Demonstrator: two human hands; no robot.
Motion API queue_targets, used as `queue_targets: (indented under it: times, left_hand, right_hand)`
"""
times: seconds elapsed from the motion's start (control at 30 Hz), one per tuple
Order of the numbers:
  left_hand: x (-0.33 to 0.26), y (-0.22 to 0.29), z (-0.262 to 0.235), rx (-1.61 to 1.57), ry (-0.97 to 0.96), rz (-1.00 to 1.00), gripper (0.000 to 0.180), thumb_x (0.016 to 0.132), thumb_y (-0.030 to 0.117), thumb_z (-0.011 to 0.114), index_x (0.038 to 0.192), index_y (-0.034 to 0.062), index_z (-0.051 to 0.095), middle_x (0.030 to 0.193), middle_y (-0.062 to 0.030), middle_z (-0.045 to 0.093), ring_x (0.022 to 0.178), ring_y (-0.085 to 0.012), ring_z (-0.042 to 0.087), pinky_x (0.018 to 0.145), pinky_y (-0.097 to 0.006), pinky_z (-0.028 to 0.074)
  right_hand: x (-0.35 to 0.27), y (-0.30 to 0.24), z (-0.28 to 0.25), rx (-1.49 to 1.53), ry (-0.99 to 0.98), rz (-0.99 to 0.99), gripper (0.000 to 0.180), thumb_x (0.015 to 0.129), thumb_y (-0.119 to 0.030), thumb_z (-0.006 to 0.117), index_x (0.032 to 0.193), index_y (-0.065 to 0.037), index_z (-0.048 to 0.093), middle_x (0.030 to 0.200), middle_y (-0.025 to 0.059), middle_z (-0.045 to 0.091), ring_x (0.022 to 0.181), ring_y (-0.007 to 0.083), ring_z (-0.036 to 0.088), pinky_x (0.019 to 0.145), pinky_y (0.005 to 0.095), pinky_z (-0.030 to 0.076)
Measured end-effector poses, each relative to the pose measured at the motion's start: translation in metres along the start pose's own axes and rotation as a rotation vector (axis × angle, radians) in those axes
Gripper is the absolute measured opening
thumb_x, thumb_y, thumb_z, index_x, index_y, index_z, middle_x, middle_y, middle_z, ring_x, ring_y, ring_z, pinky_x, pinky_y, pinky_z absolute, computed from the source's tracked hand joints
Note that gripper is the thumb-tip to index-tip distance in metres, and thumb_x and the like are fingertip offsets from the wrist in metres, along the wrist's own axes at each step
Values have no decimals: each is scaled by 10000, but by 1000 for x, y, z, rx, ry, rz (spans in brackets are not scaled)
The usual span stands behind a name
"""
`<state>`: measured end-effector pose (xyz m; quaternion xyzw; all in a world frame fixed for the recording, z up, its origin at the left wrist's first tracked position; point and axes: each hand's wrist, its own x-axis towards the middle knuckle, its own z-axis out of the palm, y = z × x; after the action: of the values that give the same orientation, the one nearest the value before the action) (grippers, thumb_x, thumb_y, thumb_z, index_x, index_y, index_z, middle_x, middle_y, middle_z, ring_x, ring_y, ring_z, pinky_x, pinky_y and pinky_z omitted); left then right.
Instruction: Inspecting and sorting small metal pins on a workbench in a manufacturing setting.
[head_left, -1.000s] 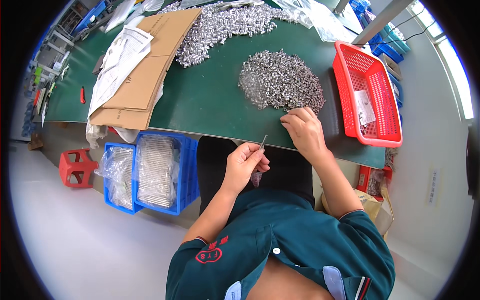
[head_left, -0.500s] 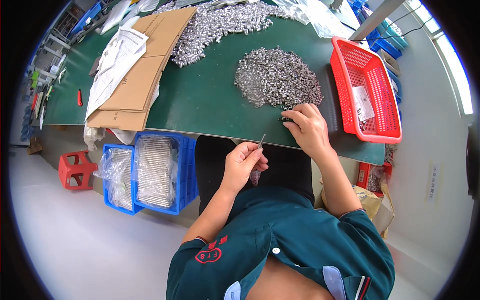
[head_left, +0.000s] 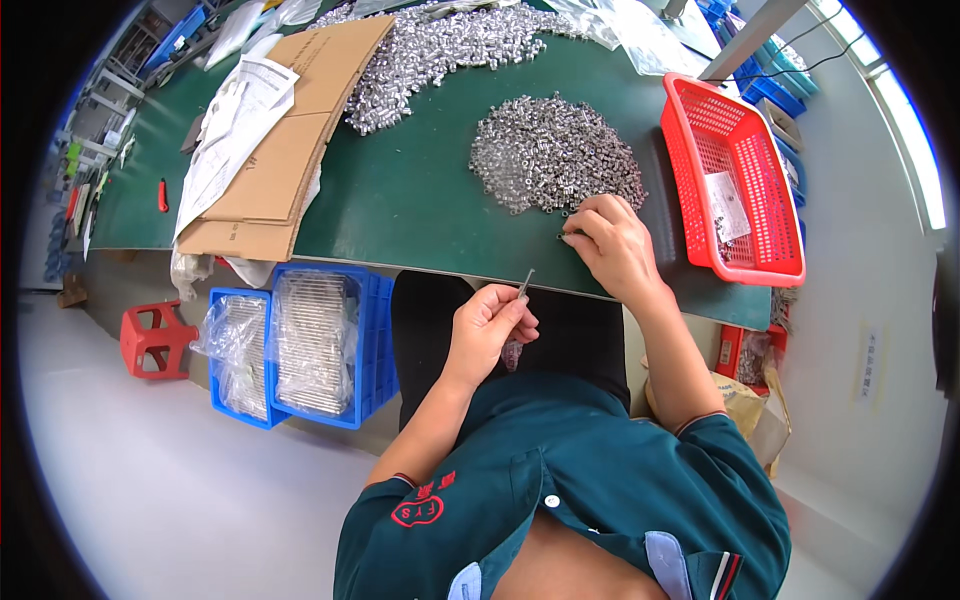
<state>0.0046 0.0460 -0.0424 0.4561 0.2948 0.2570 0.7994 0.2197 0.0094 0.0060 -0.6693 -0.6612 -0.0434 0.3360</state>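
My left hand (head_left: 490, 330) is closed just off the table's front edge. Out of its pinch sticks a thin metal rod (head_left: 527, 281), pointing up and away; the rest of it is hidden in my fingers. A reddish, clear-looking thing (head_left: 512, 356) hangs below that hand, too small to name. Over the table edge my right hand (head_left: 618, 250) is closed in a pinch, with a small metal sleeve (head_left: 563, 237) at its fingertips. Just beyond those fingers spreads a round pile of small metal sleeves (head_left: 555, 150).
A red plastic basket (head_left: 680, 150) holding a paper slip stands on the right of the green table (head_left: 400, 200). A heap of shinier metal parts (head_left: 440, 60) lies farther back. Flattened cardboard (head_left: 270, 160) sits at left, above blue crates (head_left: 375, 350) beside a red stool (head_left: 155, 340).
My right fingers have drawn closer together at the near edge of the pile, and dark pieces seen there earlier are now mostly covered. My left hand is nearly unmoved.
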Motion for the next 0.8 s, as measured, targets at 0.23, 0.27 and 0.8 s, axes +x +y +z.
queue_targets:
  times: [0.23, 0.27, 0.8]
  left_hand:
    - [-1, 5, 4, 98, -23, 33, 130, 946, 98, 534, 989, -12, 588, 763, -82, 654, 662, -135, 637, 612, -243, 528]
    - [-1, 6, 5, 134, -28, 42, 125, 945, 90, 532, 987, -12, 592, 766, -78, 655, 662, -132, 637, 611, -241, 528]
    - [-9, 17, 6, 455, -71, 128, 101, 905, 68, 562, 900, -14, 620, 698, -67, 641, 612, -109, 636, 555, -230, 514]
  right_hand:
    - [-17, -22, -11, 833, -252, 602, 66, 818, 7, 647, 875, -15, 625, 779, 25, 625, 679, 72, 579, 598, 219, 480]
    - [-17, -21, -12, 919, -315, 612, 78, 829, 11, 646, 900, 0, 617, 794, 10, 616, 697, 60, 575, 614, 209, 489]
    - [-14, -36, -37, 524, -428, 133, 108, 747, 40, 678, 818, -4, 609, 784, 13, 600, 711, 81, 575, 634, 257, 477]
